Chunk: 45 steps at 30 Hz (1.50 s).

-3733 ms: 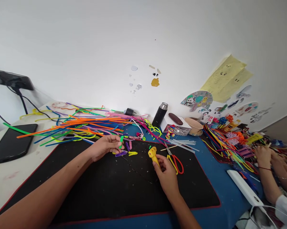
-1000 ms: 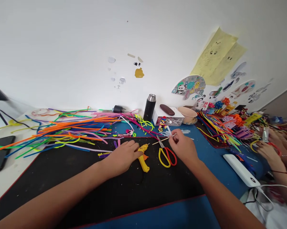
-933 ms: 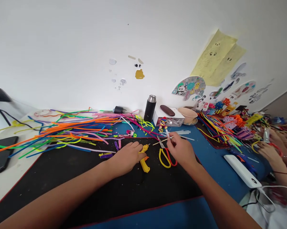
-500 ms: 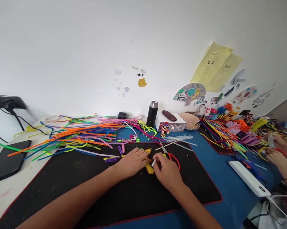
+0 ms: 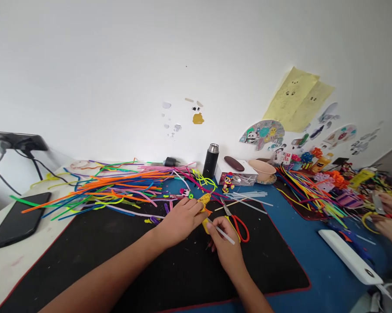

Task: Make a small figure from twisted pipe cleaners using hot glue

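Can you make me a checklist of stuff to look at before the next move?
1. Left hand on the yellow glue gun: ok, its fingers are around it.
2. Right hand has the pale stick: ok, it is pinched in the fingers.
3. Stick pushed into the glue gun: cannot tell, the fingers hide that spot.
4. Glue gun cool enough to touch: cannot tell, heat doesn't show.
5. Scissors well away from the hands: not ok, they lie right beside the right hand, which partly hides the yellow handle.
6. Black flask upright: ok, it stands at the back near the wall.
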### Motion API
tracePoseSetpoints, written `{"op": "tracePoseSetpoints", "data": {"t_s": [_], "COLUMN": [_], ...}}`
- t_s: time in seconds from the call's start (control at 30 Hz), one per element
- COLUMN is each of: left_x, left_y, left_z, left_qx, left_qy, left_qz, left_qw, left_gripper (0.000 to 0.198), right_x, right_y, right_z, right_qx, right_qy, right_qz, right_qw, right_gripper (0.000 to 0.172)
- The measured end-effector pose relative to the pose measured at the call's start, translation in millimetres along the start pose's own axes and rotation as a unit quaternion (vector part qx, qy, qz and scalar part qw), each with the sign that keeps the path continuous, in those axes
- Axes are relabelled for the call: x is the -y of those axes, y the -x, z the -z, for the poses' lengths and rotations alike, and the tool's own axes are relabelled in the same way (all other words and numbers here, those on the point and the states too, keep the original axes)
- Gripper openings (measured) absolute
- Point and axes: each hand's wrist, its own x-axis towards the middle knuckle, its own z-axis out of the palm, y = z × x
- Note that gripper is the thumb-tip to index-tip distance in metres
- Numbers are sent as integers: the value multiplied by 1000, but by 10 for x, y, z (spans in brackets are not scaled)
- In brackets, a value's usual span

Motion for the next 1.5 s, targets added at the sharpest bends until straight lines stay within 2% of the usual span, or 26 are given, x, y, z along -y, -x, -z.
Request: {"op": "tracePoseSetpoints", "data": {"t_s": [0.17, 0.23, 0.27, 0.3, 0.37, 0.43, 0.47, 0.53, 0.6, 0.7, 0.87, 1.03, 1.13, 1.3, 1.37, 1.5], "left_x": [-111, -162, -177, -184, -169, -130, -109, -73, -46, 5, 196, 432, 526, 573, 567, 564], "left_y": [210, 309, 351, 383, 416, 406, 390, 347, 305, 274, 318, 445, 541, 653, 669, 692], "left_z": [77, 155, 197, 235, 286, 288, 273, 223, 167, 114, 159, 227, 175, 59, 47, 42], "left_qx": [-110, -147, -150, -139, -91, -35, -19, -7, -9, -21, -72, -144, -161, -212, -220, -192], "left_qy": [45, 131, 199, 273, 428, 554, 596, 651, 680, 698, 689, 685, 676, 641, 619, 554], "left_qz": [82, 131, 179, 251, 389, 451, 461, 463, 456, 453, 461, 499, 510, 553, 564, 564], "left_qw": [990, 972, 952, 918, 810, 699, 657, 602, 574, 555, 554, 510, 506, 489, 501, 581], "left_gripper": [18, 11, 11, 12, 19, 31, 35, 42, 46, 48, 43, 43, 42, 46, 47, 49], "right_x": [-43, -47, -43, -36, -11, 20, 34, 55, 66, 76, 115, 148, 182, 399, 516, 622], "right_y": [0, -12, -20, -29, -47, -62, -70, -85, -107, -157, -243, -356, -461, -675, -759, -849], "right_z": [-201, -216, -215, -213, -222, -268, -306, -403, -508, -632, -718, -753, -792, -885, -947, -1101], "right_qx": [-56, -76, -83, -85, -81, -74, -69, -49, -22, 5, 39, 28, 21, 54, 48, 56], "right_qy": [-104, -128, -135, -138, -140, -143, -146, -145, -136, -124, -117, -123, -124, -125, -138, -199], "right_qz": [-41, -39, -36, -32, -26, -21, -20, -22, -19, -7, 17, 31, 30, 44, 60, 106], "right_qw": [992, 988, 987, 986, 986, 987, 987, 988, 990, 992, 992, 991, 992, 990, 987, 973], "right_gripper": [50, 48, 47, 46, 44, 44, 45, 46, 46, 45, 42, 40, 40, 44, 45, 44]}}
